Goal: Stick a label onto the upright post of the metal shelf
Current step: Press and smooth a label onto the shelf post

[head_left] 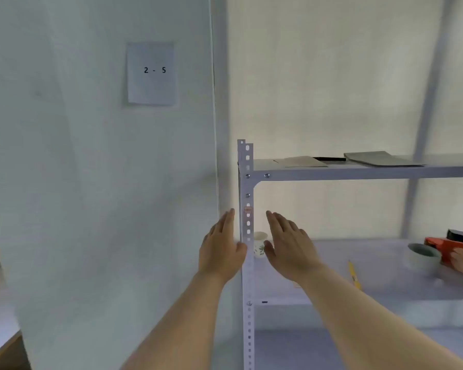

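Upright post [247,188]: faint reddish label [248,209], apparently stuck on; left hand [221,252] and right hand [289,249] flank it, flat, grip wide, empty

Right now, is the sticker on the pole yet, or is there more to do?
It looks mostly done: a small reddish label sits on the upright post, just above the hands. The left hand and right hand are open and flat on either side of the post, holding nothing. Nothing seems in hand now. What may be left is a last press; the picture is too blurry to show if it's stuck flat.
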